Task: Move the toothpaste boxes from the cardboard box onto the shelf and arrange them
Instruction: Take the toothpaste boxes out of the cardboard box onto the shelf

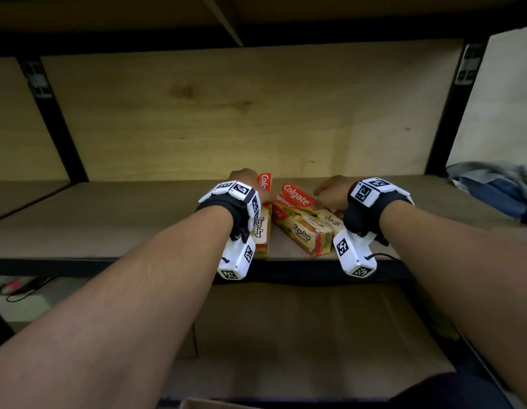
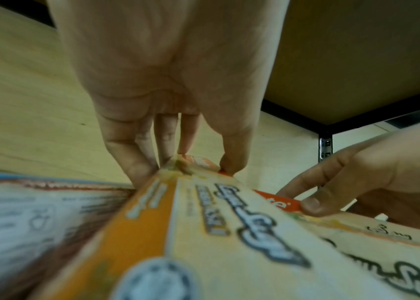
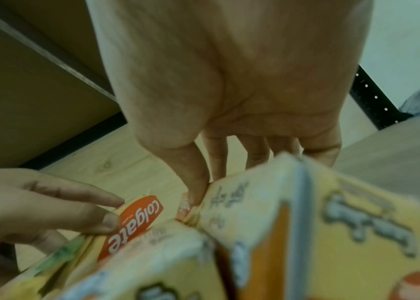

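Note:
Several red-and-yellow Colgate toothpaste boxes lie on the wooden shelf [image 1: 108, 219] near its front edge. My left hand [image 1: 250, 180] pinches the far end of one box [image 1: 263, 219] that stands on its narrow side; in the left wrist view the thumb and fingers [image 2: 142, 162] clamp that box [image 2: 204, 223]. My right hand [image 1: 327, 193] grips the top box of a skewed stack [image 1: 300, 225] just to the right. The right wrist view shows the thumb [image 3: 193, 182] and fingers on either side of that box [image 3: 250, 203]. A cardboard corner [image 1: 203, 404] peeks in at the bottom edge.
A bundle of blue and grey cloth [image 1: 492, 187] lies at the shelf's right end. Black metal uprights [image 1: 61, 119] [image 1: 445, 113] frame the bay, with another shelf board close overhead. A lower shelf [image 1: 285, 335] sits beneath my arms.

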